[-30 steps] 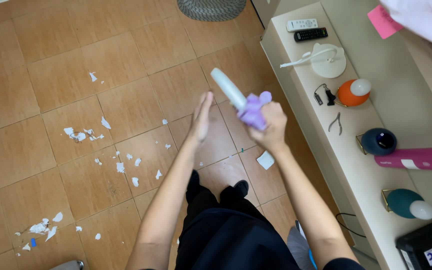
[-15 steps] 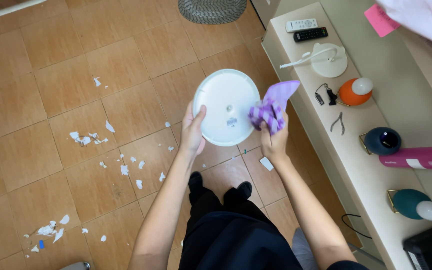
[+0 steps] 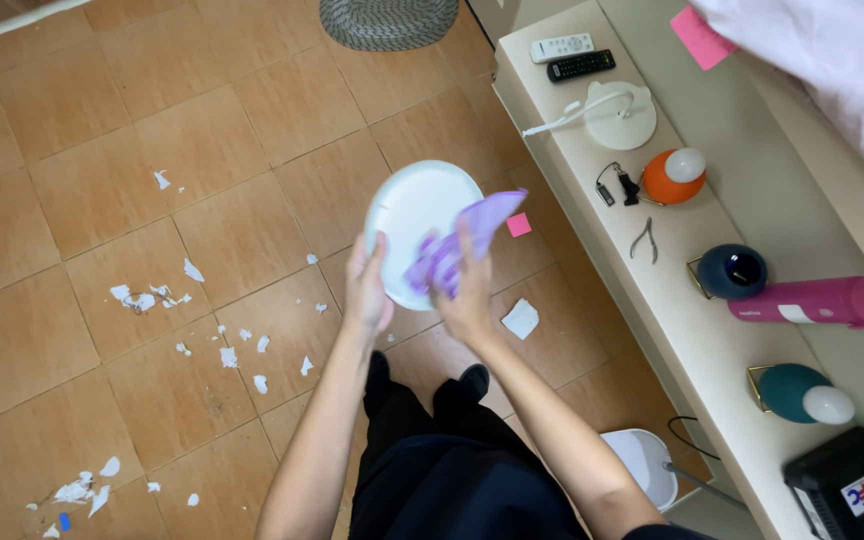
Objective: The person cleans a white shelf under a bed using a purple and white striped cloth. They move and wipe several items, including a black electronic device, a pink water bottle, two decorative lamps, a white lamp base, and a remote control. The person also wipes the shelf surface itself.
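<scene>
- The left hand (image 3: 367, 290) is gripping the white plate (image 3: 414, 212) by its lower rim, holding it up in front of the body.
- The right hand (image 3: 467, 295) is pressing a soft purple cloth (image 3: 462, 245) flat against the plate's face.
- The plate is looking stiff, smooth and breakable; the rim looks like the safest place to grip.
- Since half a second ago, the plate is tilting leftward and the cloth is sliding down toward the left hand.

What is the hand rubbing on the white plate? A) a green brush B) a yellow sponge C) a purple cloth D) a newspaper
C: the right hand presses a purple cloth against the white plate, which the left hand holds by its edge.
</scene>
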